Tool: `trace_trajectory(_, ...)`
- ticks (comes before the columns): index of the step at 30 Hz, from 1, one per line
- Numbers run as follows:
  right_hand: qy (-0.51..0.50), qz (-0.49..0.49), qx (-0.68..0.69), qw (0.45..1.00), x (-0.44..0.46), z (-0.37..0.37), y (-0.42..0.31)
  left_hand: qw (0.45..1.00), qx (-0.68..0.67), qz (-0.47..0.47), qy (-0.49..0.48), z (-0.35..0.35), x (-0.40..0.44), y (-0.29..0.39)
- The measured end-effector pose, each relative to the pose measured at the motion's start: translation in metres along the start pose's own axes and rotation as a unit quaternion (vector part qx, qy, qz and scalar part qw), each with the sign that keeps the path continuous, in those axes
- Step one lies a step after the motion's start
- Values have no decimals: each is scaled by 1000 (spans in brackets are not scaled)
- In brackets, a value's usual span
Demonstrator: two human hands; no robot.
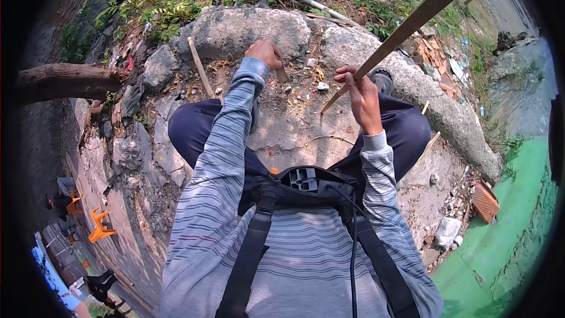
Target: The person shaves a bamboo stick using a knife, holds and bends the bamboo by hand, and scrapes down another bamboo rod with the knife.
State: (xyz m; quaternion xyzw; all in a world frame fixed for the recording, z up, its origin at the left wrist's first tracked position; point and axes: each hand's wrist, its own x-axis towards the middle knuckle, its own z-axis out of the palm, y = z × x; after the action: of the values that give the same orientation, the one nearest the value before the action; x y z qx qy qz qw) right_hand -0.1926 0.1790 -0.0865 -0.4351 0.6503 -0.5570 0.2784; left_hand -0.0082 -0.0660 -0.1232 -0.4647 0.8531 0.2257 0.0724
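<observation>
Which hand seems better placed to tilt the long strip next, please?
Probably the right hand: it grips the long strip low down; the left hand, apart from it, holds a short piece.

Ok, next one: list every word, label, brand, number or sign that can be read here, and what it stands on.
No text can be read.
Device in the black pouch: any markings too small to read.
White bag: no legible print.
Orange chair: too small to tell.
Striped shirt: no lettering seen.
</observation>
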Motion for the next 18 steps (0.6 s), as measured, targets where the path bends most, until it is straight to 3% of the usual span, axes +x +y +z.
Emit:
trace_trajectory(3,-1,-3,-1,1000,-1,1,-2,998,-14,-46,-28,57,14,-19)
trace_trajectory(9,9,15,-8,1000,0,-2,1,1000,-10,-18,-15,39,-5,-18)
trace_trajectory(13,27,-9,-9,1000,0,-3,4,996,-45,-1,71,17,-40,-22)
trace_trajectory(15,48,-16,2,999,1,-3,2,980,-131,7,152,-1,-69,-22)
trace_trajectory(18,88,-21,8,996,1,-4,4,952,-231,17,202,-7,-108,-33)
